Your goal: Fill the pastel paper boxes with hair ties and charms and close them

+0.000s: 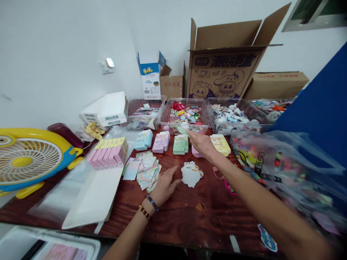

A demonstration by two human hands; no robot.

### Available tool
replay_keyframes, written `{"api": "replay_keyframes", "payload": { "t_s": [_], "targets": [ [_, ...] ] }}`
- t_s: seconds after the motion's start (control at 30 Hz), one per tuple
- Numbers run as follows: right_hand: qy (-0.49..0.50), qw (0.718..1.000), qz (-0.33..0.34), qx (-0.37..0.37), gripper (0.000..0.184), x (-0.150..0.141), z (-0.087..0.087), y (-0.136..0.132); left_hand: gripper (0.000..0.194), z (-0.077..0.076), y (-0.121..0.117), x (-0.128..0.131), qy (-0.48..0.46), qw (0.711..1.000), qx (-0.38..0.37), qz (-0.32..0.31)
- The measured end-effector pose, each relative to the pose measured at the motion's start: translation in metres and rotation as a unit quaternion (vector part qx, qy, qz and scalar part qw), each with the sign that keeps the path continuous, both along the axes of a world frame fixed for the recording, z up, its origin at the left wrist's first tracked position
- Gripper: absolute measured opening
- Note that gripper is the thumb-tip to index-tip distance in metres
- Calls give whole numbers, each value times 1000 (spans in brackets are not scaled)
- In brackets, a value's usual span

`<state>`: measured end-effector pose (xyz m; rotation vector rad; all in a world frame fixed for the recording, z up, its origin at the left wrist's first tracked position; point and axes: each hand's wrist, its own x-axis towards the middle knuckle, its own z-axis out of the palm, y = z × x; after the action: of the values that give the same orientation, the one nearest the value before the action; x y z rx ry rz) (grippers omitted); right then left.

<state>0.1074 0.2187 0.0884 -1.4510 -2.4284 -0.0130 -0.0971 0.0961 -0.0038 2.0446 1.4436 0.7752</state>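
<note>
My right hand (202, 142) reaches forward over the wooden table (189, 216) and pinches a small green card (182, 130) above the green box stack (180, 143). Beneath my wrist lies a pink box (195, 153), with a yellow box (221, 143) to its right. My left hand (165, 186) rests flat on the table, fingers spread, beside a fanned pile of pastel cards (146, 171) and near a small pile of white-backed stickers (191, 174). Blue boxes (143, 140) and lilac boxes (161, 141) stand further left.
Clear bins of stickers (187, 115) line the back, with cardboard cartons (225, 68) behind. A yellow fan (29, 159) sits left, a row of pink-yellow boxes (108, 153) and plastic sleeves (89, 195) near it. A plastic bag of trinkets (271, 162) lies right.
</note>
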Motion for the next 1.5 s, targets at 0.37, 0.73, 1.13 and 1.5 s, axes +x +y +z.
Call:
{"api": "replay_keyframes", "payload": {
  "t_s": [0.37,0.73,1.13,1.5],
  "targets": [
    [163,979,3,124,51,89,-79,-221,41,0,-97,9,-266,946,-166,75],
    [59,996,64,-2,43,44,-132,-266,49,-10,-114,28,-264,945,-163,107],
    [67,993,78,57,23,17,-129,-251,32,-13,-118,16,-237,959,-101,115],
    [289,940,122,135,40,23,-101,-270,63,21,-140,28,-549,741,-386,18]
  ]
}}
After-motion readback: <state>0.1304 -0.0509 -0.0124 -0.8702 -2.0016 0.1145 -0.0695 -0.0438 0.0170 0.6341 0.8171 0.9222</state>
